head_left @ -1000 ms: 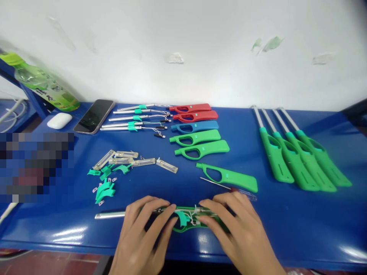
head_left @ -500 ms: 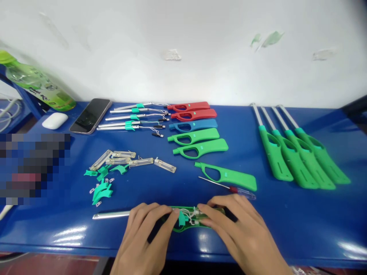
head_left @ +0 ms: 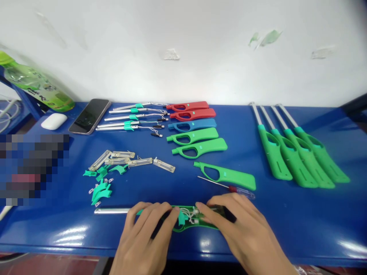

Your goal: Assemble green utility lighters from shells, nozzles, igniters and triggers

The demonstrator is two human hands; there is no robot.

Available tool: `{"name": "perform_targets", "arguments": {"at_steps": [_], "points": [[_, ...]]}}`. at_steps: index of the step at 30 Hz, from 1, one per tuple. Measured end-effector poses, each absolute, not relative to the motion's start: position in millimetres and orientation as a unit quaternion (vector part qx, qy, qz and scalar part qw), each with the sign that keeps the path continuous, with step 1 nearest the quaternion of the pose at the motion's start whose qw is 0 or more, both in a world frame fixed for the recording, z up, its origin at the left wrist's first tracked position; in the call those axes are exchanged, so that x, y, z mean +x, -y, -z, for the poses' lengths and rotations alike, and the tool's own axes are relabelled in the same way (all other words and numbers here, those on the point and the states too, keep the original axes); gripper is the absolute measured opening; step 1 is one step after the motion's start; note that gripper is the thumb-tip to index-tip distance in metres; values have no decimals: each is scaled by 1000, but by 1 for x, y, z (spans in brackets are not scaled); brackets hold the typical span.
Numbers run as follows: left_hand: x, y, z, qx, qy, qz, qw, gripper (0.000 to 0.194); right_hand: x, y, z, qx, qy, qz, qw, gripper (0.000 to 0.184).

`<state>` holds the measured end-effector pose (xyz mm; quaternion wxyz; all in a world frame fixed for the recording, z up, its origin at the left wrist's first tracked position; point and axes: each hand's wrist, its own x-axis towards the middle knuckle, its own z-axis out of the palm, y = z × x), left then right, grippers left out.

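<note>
At the table's front, an open green lighter shell [head_left: 197, 225] lies between my hands. My left hand [head_left: 149, 233] is closed over its front end, where a silver metal tube [head_left: 111, 211] sticks out to the left. A teal trigger [head_left: 181, 218] and looping white wires [head_left: 187, 215] show inside the shell. My right hand [head_left: 243, 225] grips the rear part, thumb and fingers at a clear fuel tank [head_left: 197, 211] that they largely hide. Just beyond that hand lie a screwdriver [head_left: 233, 189] and a loose green shell half [head_left: 237, 179].
Several clear fuel tanks [head_left: 140, 162] and teal plastic parts [head_left: 101, 191] lie to the left. Behind them are wired metal tubes [head_left: 117, 118], red shell halves [head_left: 197, 114], a blue one [head_left: 206, 124] and a phone [head_left: 90, 115]. Several whole green lighters [head_left: 276, 160] rest at right.
The metal tube's tip has shifted slightly up, and the tube lies more level. My right fingertips have moved a little at the fuel tank. Both hands stay on the lighter.
</note>
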<state>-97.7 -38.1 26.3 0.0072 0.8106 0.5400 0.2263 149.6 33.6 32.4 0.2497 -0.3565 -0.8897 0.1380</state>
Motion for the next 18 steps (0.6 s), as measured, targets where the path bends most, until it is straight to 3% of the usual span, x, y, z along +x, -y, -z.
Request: {"name": "perform_targets", "arguments": {"at_steps": [8,18], "points": [[-89,40,-22,794,-556,-247,9,20,152,-28,-33,-367,886,-126,253,48],[-92,42,-11,809,-550,-206,-23,39,147,-25,-29,-387,874,-116,269,31]]}}
